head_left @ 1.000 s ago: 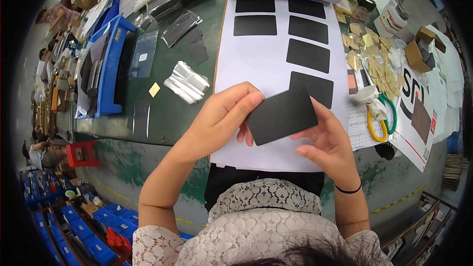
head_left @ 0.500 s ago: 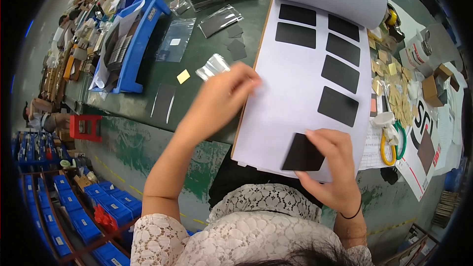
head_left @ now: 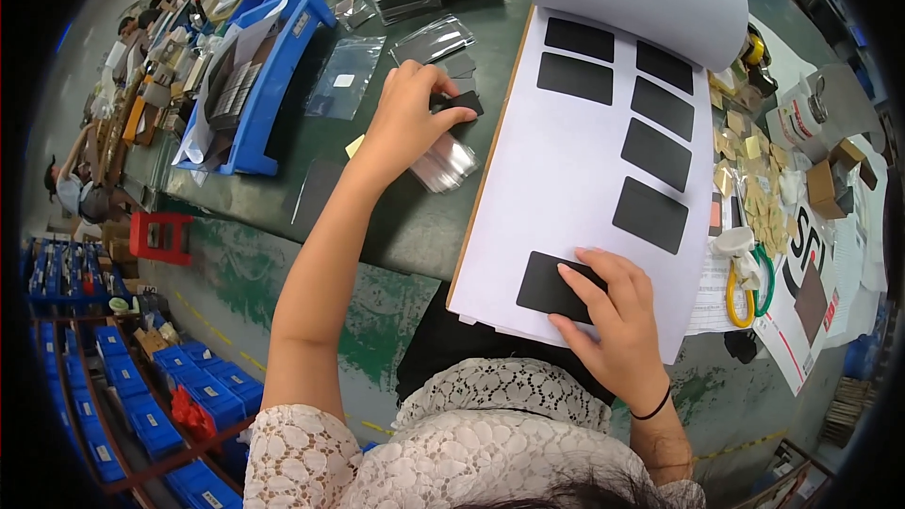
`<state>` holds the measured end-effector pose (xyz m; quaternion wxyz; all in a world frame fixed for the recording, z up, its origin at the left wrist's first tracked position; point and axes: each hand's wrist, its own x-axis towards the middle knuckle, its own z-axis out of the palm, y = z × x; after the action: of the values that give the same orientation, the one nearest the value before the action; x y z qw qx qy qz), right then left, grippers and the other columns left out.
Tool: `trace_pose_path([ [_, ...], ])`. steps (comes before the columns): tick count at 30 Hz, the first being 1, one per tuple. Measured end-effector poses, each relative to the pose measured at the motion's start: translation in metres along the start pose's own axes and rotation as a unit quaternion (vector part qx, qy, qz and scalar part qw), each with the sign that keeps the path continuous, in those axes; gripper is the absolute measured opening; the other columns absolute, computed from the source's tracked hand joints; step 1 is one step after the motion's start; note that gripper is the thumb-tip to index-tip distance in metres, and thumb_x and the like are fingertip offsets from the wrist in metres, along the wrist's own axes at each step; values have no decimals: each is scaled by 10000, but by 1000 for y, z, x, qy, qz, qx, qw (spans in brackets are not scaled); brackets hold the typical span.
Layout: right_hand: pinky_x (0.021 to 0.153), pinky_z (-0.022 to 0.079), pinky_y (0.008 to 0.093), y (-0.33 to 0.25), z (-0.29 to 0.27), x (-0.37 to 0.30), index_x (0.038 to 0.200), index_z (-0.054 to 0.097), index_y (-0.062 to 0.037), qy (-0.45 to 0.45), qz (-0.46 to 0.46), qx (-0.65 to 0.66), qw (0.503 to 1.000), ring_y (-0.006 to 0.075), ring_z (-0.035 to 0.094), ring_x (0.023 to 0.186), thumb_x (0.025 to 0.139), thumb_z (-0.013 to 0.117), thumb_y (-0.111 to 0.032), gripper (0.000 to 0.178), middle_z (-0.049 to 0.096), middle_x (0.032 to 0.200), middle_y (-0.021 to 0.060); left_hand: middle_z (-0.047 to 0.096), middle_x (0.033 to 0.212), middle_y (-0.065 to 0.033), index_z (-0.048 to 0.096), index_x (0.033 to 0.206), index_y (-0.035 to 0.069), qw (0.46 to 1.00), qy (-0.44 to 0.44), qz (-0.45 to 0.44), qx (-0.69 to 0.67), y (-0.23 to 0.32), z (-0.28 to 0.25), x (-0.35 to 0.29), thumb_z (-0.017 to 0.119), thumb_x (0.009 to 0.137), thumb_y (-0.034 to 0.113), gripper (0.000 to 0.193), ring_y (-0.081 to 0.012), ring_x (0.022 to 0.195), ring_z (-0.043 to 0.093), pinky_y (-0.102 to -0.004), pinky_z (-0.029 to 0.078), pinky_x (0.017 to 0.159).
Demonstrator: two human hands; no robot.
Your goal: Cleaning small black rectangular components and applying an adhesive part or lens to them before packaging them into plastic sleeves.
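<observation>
Since the earlier frames, the left hand (head_left: 407,111) had moved away from the white sheet and reached further out over the green table (head_left: 396,226), and the black rectangular pad that both hands carried a second ago now lay flat on the sheet under the right hand (head_left: 613,316).

In the head view, the flat matte black rectangular pad (head_left: 547,285) sat at the near left corner of the large white paper sheet (head_left: 566,179), which lay on a thin brown board. Its long axis ran roughly left to right, a little tilted down to the right, parallel with the near edge of the sheet. The right hand rested on the right end of the pad, fingers spread and pressing flat on it, not closed around it. Four more black pads (head_left: 650,155) of the same kind were stuck in a row higher on the sheet, with two beside them.

The left hand was closed, pinching a small black rectangular piece (head_left: 457,104) between thumb and fingers, just above a stack of clear plastic sleeves (head_left: 443,165). This piece pointed to the right, towards the board edge.

A blue plastic tray (head_left: 273,85) stood further left on the table.
</observation>
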<state>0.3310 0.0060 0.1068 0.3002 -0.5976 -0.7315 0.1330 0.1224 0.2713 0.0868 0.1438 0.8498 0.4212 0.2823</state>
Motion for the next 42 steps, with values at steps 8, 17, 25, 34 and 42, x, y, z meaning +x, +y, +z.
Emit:
trace_pose_path([
  [8, 984, 451, 425, 5, -1, -2, 1227, 651, -51, 20, 11, 35, 999, 324, 543, 1191, 763, 794, -85, 486, 586, 1300, 107, 711, 792, -50, 690, 927, 9, 987, 4, -62, -149, 54, -23, -20, 769, 827, 45, 132, -118, 722, 644, -259, 491, 649],
  [17, 727, 449, 316, 6, -14, 9, 1029, 690, -22, 122, 81, 209, 967, 216, 572, 808, 904, 655, 8, 133, 651, 871, 67, 707, 866, -61, 678, 970, -27, 804, -200, -244, -504, 125, -24, -63, 702, 922, 17, 69, -93, 751, 641, -226, 509, 695],
  [25, 631, 412, 261, 1, -8, 10, 900, 636, -22, 106, 200, 365, 903, 103, 503, 687, 939, 684, -89, 91, 588, 773, 17, 724, 877, -60, 702, 1023, -37, 821, -229, -225, -472, 144, -20, -74, 687, 939, 60, 130, -90, 768, 651, -227, 512, 706],
  [34, 630, 448, 241, 1, -13, 5, 944, 644, 8, 45, 252, 416, 873, 96, 574, 722, 958, 665, -98, 108, 638, 814, 40, 715, 892, -61, 709, 1021, -45, 855, -221, -186, -431, 145, -17, -77, 678, 924, -6, 109, -90, 772, 644, -220, 509, 702],
  [42, 656, 473, 239, 0, -13, 7, 960, 627, 14, -8, 263, 449, 854, 91, 595, 732, 998, 605, -109, 130, 665, 836, 47, 722, 896, -68, 715, 1017, -47, 869, -208, -162, -420, 147, -16, -78, 685, 916, -13, 111, -91, 766, 647, -220, 509, 700],
])
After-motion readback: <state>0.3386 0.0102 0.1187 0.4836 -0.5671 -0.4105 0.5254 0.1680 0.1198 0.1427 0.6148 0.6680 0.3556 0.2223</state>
